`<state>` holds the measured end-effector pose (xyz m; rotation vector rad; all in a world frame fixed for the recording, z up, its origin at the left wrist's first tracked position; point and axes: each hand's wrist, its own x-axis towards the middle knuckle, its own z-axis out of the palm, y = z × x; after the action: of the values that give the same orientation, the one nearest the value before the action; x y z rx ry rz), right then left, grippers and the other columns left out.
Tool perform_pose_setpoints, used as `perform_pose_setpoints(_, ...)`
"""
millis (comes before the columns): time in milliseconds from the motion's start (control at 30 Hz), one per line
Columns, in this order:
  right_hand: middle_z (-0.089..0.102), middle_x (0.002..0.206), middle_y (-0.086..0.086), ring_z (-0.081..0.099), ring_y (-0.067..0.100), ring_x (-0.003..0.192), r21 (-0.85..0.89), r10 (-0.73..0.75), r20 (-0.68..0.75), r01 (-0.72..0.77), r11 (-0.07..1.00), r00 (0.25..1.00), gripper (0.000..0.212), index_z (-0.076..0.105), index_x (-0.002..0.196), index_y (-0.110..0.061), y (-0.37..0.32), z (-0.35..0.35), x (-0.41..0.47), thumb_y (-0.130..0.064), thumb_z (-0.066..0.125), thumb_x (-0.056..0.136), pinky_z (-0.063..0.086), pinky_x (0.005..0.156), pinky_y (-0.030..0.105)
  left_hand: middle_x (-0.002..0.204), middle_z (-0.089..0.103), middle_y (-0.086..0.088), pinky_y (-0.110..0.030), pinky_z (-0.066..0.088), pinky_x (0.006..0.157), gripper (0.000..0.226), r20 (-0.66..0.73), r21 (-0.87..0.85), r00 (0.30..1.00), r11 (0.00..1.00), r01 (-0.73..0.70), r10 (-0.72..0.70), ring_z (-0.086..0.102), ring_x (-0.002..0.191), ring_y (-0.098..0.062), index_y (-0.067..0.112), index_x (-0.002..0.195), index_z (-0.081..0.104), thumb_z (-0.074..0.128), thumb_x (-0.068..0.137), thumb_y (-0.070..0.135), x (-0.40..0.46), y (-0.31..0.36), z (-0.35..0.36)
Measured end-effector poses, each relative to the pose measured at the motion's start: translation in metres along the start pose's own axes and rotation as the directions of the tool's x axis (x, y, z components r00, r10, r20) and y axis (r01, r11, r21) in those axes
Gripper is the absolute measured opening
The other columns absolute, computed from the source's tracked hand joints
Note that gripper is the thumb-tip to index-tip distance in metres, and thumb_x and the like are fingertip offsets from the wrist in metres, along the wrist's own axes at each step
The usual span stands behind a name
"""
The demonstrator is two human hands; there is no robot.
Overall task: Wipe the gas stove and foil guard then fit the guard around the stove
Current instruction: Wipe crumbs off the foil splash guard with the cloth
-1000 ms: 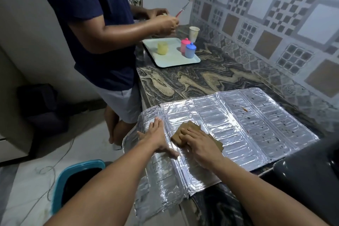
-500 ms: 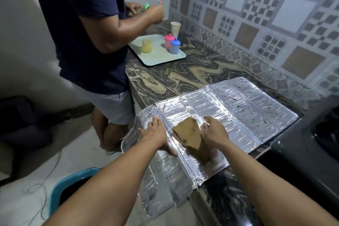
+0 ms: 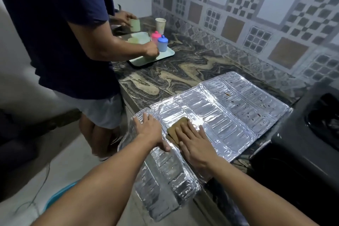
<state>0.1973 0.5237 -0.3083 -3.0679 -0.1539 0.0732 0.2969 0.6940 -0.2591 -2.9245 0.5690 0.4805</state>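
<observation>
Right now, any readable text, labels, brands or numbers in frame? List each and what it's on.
None readable.
Foil guard: embossed ribs only, no print.
Paper cup: faint marks, too blurred to read.
Pink cup and blue cup: no label visible.
Wall tiles: patterns, no text.

One head-worn wide-angle camera is looking forward and steeply down from the person's own eye height, sitting close above the marbled worktop (image 3: 165,77). It is facing the tiled wall (image 3: 256,14) across that worktop, with both forearms reaching in from the bottom edge. The lens is bending straight lines near the borders, and the floor (image 3: 60,161) is showing at the lower left.
</observation>
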Motion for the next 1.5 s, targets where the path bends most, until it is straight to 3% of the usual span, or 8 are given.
perform_pose_setpoints(167, 0.005, 0.162, -0.005, -0.011, 0.015, 0.148, -0.045, 0.193, -0.028, -0.195, 0.980, 0.981, 0.059, 0.009, 0.153, -0.030, 0.016, -0.004, -0.022, -0.047, 0.002, 0.097, -0.013, 0.115, 0.055, 0.150, 0.035, -0.015, -0.067, 0.016, 0.111, 0.120, 0.066, -0.025, 0.997, 0.999, -0.032, 0.033, 0.028, 0.140, -0.035, 0.009, 0.134, 0.045, 0.074, 0.042, 0.080, 0.006, -0.004, -0.008)
perform_pose_setpoints(300, -0.010, 0.161, 0.001, -0.018, 0.022, 0.146, 0.037, 0.537, 0.051, -0.539, 0.841, 0.842, 0.058, -0.004, 0.154, -0.024, 0.039, -0.015, -0.028, -0.044, 0.005, 0.100, -0.013, 0.115, 0.057, 0.146, 0.042, -0.013, -0.069, 0.015, 0.110, 0.112, 0.103, -0.039, 0.992, 0.997, -0.066, 0.070, 0.031, 0.139, -0.034, 0.011, 0.128, 0.049, 0.067, 0.045, 0.084, 0.007, -0.009, -0.012)
perform_pose_setpoints(500, -0.025, 0.156, 0.002, -0.029, 0.023, 0.141, 0.115, 0.483, 0.103, -0.493, 0.862, 0.869, 0.058, -0.013, 0.152, -0.025, 0.019, -0.016, -0.026, -0.045, 0.007, 0.101, -0.014, 0.115, 0.055, 0.138, 0.048, -0.014, -0.061, 0.021, 0.112, 0.089, -0.089, -0.115, 0.996, 0.993, -0.033, 0.023, 0.034, 0.135, -0.032, 0.013, 0.112, 0.059, 0.065, 0.056, 0.082, 0.021, -0.016, -0.012)
perform_pose_setpoints(800, -0.022, 0.159, 0.004, -0.026, 0.024, 0.144, 0.104, 0.499, 0.092, -0.506, 0.856, 0.862, 0.057, -0.010, 0.153, -0.022, 0.005, -0.012, -0.022, -0.039, 0.010, 0.103, -0.005, 0.118, 0.055, 0.160, 0.003, -0.020, -0.066, 0.011, 0.114, 0.119, 0.072, -0.242, 0.997, 0.970, -0.009, 0.027, 0.019, 0.145, -0.037, 0.005, 0.142, 0.037, 0.069, 0.054, 0.079, 0.031, -0.030, -0.003)
perform_pose_setpoints(967, -0.019, 0.160, 0.006, -0.023, 0.025, 0.145, 0.060, 0.497, 0.087, -0.503, 0.862, 0.863, 0.058, -0.011, 0.153, -0.021, 0.007, -0.011, -0.021, -0.041, 0.007, 0.102, -0.007, 0.118, 0.051, 0.160, 0.007, -0.019, -0.064, 0.000, 0.113, 0.136, 0.053, -0.242, 0.998, 0.970, -0.021, 0.035, 0.010, 0.147, -0.036, 0.015, 0.154, 0.003, 0.071, 0.054, 0.077, 0.032, -0.034, -0.007)
perform_pose_setpoints(1167, -0.021, 0.159, 0.006, -0.024, 0.025, 0.144, 0.037, 0.435, 0.123, -0.442, 0.896, 0.892, 0.058, -0.014, 0.151, -0.020, 0.002, -0.019, -0.022, -0.041, 0.007, 0.102, -0.009, 0.118, 0.052, 0.159, 0.007, -0.024, -0.069, 0.000, 0.111, 0.127, 0.246, -0.079, 0.968, 0.994, 0.081, -0.059, 0.006, 0.145, -0.047, 0.014, 0.154, 0.002, 0.069, 0.064, 0.073, 0.031, -0.021, -0.032)
perform_pose_setpoints(1267, -0.019, 0.160, 0.004, -0.024, 0.023, 0.145, 0.045, 0.434, 0.111, -0.440, 0.897, 0.894, 0.058, -0.012, 0.152, -0.022, -0.006, -0.020, -0.020, -0.042, 0.007, 0.101, -0.011, 0.117, 0.054, 0.151, -0.026, -0.030, -0.070, -0.013, 0.105, 0.131, 0.316, -0.144, 0.937, 0.969, 0.203, -0.149, -0.021, 0.138, -0.052, 0.011, 0.152, -0.015, 0.067, 0.068, 0.071, 0.037, -0.010, -0.041)
perform_pose_setpoints(1500, -0.008, 0.162, 0.007, -0.015, 0.025, 0.147, -0.031, 0.422, 0.112, -0.421, 0.906, 0.900, 0.062, -0.007, 0.153, -0.018, -0.003, -0.024, -0.017, -0.044, 0.006, 0.099, -0.011, 0.116, 0.055, 0.159, -0.022, -0.010, -0.068, -0.012, 0.109, 0.134, 0.154, -0.161, 0.960, 0.965, -0.209, 0.233, -0.019, 0.146, -0.032, 0.017, 0.153, -0.013, 0.071, 0.062, 0.072, 0.052, 0.017, -0.021)
